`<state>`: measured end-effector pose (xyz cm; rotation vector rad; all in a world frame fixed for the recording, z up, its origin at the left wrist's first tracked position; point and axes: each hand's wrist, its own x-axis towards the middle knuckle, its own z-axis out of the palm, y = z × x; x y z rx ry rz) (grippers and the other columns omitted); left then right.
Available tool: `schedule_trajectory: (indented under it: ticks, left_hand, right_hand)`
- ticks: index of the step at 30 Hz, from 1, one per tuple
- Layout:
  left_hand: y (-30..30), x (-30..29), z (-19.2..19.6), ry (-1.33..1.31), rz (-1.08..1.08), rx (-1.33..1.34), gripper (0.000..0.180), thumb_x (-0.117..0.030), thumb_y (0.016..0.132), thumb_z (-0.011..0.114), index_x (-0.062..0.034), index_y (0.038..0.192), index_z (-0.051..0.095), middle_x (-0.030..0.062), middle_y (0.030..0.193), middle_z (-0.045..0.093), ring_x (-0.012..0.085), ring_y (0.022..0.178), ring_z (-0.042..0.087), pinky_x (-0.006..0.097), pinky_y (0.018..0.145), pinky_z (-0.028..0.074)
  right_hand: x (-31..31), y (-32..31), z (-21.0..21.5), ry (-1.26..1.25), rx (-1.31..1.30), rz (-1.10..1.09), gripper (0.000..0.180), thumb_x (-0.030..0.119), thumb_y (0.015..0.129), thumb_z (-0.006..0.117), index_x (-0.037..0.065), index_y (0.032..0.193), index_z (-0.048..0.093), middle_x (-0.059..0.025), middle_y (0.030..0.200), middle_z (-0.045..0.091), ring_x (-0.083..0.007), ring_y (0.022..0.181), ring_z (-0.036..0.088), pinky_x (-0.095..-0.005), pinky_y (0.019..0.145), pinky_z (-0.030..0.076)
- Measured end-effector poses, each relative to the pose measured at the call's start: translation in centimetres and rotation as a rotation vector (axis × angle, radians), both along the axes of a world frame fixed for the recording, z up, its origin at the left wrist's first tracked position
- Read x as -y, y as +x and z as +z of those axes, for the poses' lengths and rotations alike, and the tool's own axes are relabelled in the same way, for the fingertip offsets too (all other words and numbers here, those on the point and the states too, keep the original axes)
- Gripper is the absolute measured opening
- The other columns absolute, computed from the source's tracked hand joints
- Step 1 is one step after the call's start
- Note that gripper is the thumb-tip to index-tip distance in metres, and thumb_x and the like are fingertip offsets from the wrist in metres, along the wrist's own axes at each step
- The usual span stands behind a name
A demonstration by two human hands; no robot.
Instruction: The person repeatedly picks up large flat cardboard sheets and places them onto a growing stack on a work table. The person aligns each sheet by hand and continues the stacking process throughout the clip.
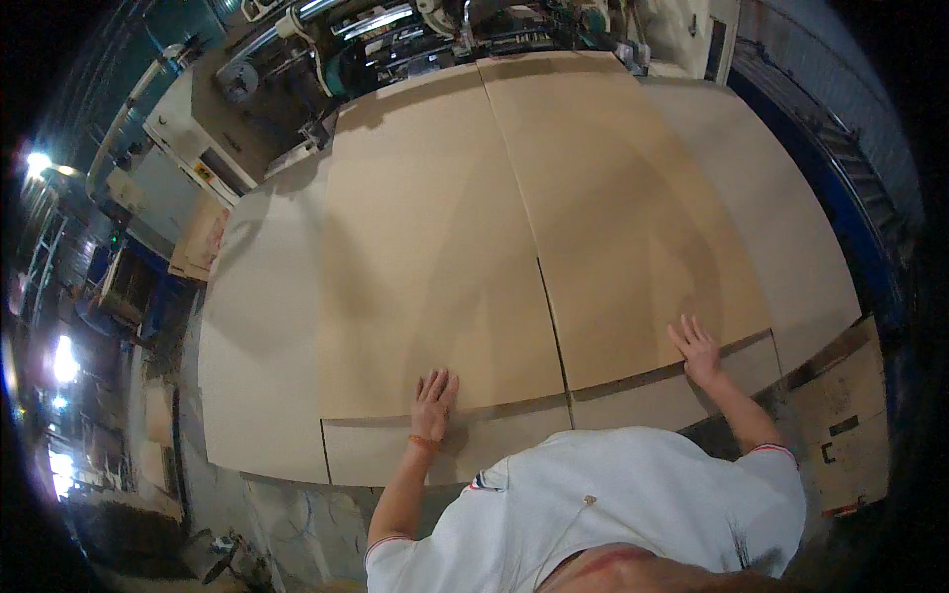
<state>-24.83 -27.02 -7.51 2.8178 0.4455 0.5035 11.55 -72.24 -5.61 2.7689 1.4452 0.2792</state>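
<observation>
Two large brown cardboard sheets lie side by side in front of me, parted by a dark seam that widens toward my body. On the near edge of the left cardboard sheet (435,247) rests my left hand (433,400), flat, with a reddish band at its wrist. Near the front right corner of the right cardboard sheet (623,217), my right hand (698,353) lies with its fingers spread. Neither hand grips anything. Beneath both sheets is a wider, paler layer of cardboard (262,346) that shows at the left, right and front.
A machine with metal rollers (395,35) stands at the far end, touching or close to the sheets. Its pale side housing (213,128) is at the far left. A blue rail (840,188) runs along the right. At the lower right stands a cardboard box (845,425).
</observation>
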Motion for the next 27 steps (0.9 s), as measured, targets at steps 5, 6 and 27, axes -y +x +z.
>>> schedule_trajectory:
  ticks: [5,6,27]
  left_hand:
    - [0.8,-0.2,3.8,0.077,0.005,0.084,0.048,-0.01,0.082,0.06,-0.0219,0.128,0.058,0.0053,0.135,0.054,0.0265,0.127,0.048,0.049,0.11,0.029]
    - [1.1,-0.5,4.7,0.1,-0.003,0.079,0.05,-0.009,0.08,0.062,-0.0222,0.128,0.058,0.0042,0.135,0.054,0.0254,0.126,0.049,0.049,0.11,0.03]
    - [12.4,-12.2,3.4,0.305,0.126,-0.036,0.072,-0.057,0.071,0.069,-0.0182,0.129,0.054,0.0051,0.135,0.051,0.0296,0.126,0.046,0.065,0.107,0.022]
  right_hand:
    - [-1.4,0.3,2.4,0.036,0.03,-0.074,0.075,0.005,0.066,0.071,0.018,0.136,0.05,-0.0111,0.144,0.043,-0.0342,0.13,0.043,-0.0481,0.105,0.037]
    - [-1.4,0.8,2.8,0.042,0.046,-0.085,0.069,0.006,0.068,0.07,0.018,0.134,0.052,-0.0101,0.144,0.044,-0.0338,0.13,0.043,-0.0481,0.104,0.037]
    - [-13.1,12.6,0.4,0.37,-0.119,-0.02,0.075,0.025,0.066,0.078,0.014,0.135,0.048,-0.0065,0.15,0.035,-0.0294,0.138,0.031,-0.0536,0.113,0.022]
